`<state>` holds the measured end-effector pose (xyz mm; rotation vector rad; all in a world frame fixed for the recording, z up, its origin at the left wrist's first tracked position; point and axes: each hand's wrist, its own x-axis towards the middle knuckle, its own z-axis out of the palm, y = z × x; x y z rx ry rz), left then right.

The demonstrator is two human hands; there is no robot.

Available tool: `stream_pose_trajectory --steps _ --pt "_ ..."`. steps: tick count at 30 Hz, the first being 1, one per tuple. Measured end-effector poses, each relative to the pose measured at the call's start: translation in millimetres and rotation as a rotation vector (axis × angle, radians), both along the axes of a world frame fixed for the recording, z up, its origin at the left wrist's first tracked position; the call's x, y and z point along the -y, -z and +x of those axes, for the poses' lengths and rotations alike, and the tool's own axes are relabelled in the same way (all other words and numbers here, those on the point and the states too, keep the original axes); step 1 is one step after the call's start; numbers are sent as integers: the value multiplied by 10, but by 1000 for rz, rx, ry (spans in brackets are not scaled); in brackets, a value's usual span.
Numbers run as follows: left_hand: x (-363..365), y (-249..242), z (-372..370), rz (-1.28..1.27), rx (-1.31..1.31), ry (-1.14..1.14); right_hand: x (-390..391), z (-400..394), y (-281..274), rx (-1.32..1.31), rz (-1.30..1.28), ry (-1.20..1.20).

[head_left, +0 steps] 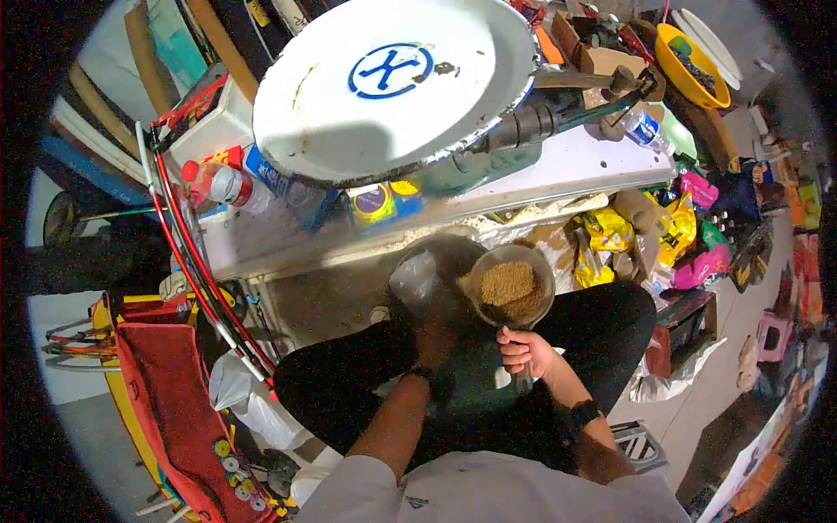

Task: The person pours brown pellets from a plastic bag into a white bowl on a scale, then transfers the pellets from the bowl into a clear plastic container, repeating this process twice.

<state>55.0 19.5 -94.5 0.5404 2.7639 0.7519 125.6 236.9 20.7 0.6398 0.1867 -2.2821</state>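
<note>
My right hand (527, 352) is wrapped round the handle of a round pan-like scoop (547, 283), held over my lap near the right knee. Small brown granules (511, 288) fill the middle of it. My left hand (431, 336), dark and smeared, reaches forward just left of the scoop. Its fingers do not show clearly. Beyond them is a dark round container (449, 253), with a pale translucent patch (418, 277) at its left side.
A large white enamel basin (349, 131) with a blue mark stands on the white bench (558, 170) ahead. Bottles (228, 186) are at its left. Yellow packets (608, 229) lie to the right. Red-and-white curved tubes (179, 235) and a red bag (166, 383) are at left.
</note>
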Motion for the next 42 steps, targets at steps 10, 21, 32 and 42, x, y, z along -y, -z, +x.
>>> stream_pose_trajectory --steps 10,21,32,42 --pt "-115 75 -357 -113 48 -51 19 -129 25 81 133 -8" --pt "-59 -426 -565 275 -211 -384 199 -23 -398 1 179 -97" --pt "-179 -1185 -254 1051 1035 -521 301 206 -1140 -104 454 -124" --pt "-280 -1873 -156 537 599 -313 228 323 -1346 -217 700 -84"
